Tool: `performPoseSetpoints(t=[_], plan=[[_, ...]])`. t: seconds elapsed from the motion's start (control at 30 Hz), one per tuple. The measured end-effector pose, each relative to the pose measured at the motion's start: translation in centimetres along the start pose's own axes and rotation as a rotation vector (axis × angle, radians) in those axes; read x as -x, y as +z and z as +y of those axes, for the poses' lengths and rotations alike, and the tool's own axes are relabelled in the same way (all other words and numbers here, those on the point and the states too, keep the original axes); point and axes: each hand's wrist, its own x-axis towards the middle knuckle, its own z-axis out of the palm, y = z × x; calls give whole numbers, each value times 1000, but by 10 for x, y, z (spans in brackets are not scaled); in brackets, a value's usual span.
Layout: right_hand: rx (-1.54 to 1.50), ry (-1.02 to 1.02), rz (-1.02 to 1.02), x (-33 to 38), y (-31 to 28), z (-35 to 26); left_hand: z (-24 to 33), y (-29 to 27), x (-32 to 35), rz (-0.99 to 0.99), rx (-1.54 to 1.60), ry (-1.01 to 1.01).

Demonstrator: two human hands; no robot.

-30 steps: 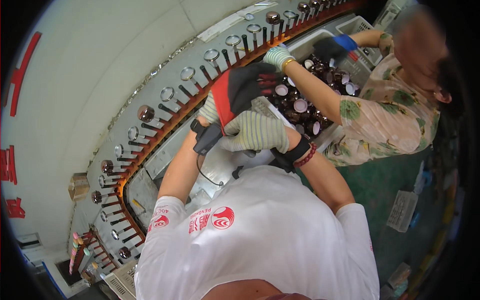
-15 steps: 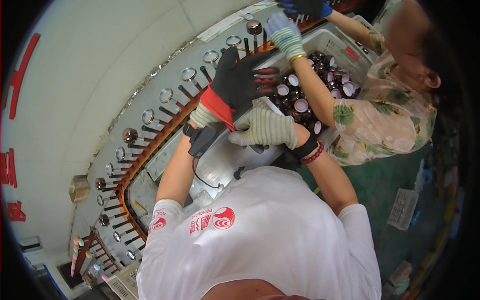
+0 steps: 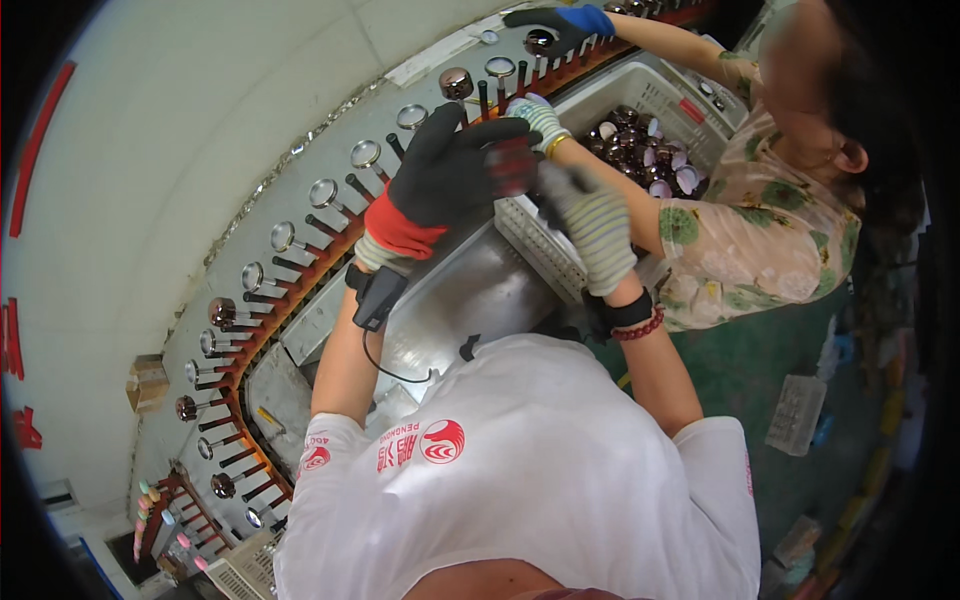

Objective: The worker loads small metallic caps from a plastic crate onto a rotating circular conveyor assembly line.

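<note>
My left hand [image 3: 450,165] wears a black glove with a red cuff [image 3: 400,228], pulled over a pale knit glove that shows at the wrist. Its thumb and index finger are stretched out; the other fingers are blurred, with red on them. Close to those fingertips is my right hand [image 3: 600,230], in a pale striped knit glove and tilted up. Motion smears its fingers, and something dark beside them is too blurred to name. Both hands are above a shiny metal surface [image 3: 455,295], beside a curved line of upright holders [image 3: 335,240].
Round shiny silver and brown pieces [image 3: 365,155] top the holders. A pale crate [image 3: 545,250] holds several glossy brown cups [image 3: 635,150]. At right a co-worker reaches in, one black-and-blue gloved hand [image 3: 570,25] at a brown piece, one striped-gloved hand [image 3: 542,118] near the holders.
My right hand has let go of the red cuff and moved right, toward my left fingertips. My left hand has shifted left. The co-worker's hands have moved along the line, and the holders have shifted.
</note>
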Motion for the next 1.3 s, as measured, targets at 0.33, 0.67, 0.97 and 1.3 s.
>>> performPoseSetpoints(t=[0.33, 0.67, 0.97, 1.3], plan=[[-898, 447, 167, -52, 34, -1, -12, 15, 17, -274, 128, -122], [-337, 73, 196, -42, 8, -4, -21, -42, -27, -37, -176, 136], [-370, 48, -362, -26, 101, 5, -63, -147, -40, -118, -757, 308], [-659, -18, -440, -19, 75, -18, -45, -172, -33, 81, -1742, 446]])
